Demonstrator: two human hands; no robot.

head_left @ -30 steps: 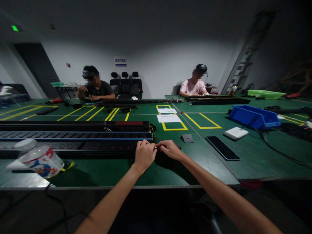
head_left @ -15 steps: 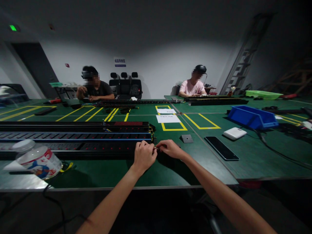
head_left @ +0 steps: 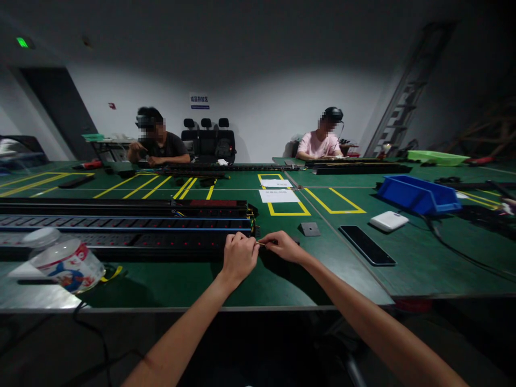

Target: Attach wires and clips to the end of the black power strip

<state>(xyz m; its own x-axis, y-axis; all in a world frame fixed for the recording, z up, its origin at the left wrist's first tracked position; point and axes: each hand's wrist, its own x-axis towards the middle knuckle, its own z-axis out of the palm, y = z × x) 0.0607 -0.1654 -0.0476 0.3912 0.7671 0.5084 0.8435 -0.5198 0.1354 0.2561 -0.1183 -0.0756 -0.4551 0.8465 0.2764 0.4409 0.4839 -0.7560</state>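
A long black strip point(head_left: 161, 244) with rows of sockets and small red dots lies across the left of the table, beside a similar strip with a blue edge point(head_left: 201, 226). At its right end my left hand point(head_left: 241, 257) is closed, with fingers curled and their tips mostly hidden. Just to the right, my right hand point(head_left: 284, 247) pinches a small thin piece point(head_left: 261, 243) that reaches to my left fingertips; its kind is too small to make out. Thin yellow wires point(head_left: 253, 215) show at the strips' ends, beyond my left hand.
A clear plastic jar point(head_left: 70, 266) stands at the left front. On the right are a metal plate point(head_left: 309, 229), a phone point(head_left: 366, 245), a white box point(head_left: 389, 221) and a blue bin point(head_left: 417, 194). Two people point(head_left: 159, 142) sit across the green table point(head_left: 338, 274).
My hands stay together at the strip's end. The thin piece between my fingers shows a little more, and the view has shifted slightly.
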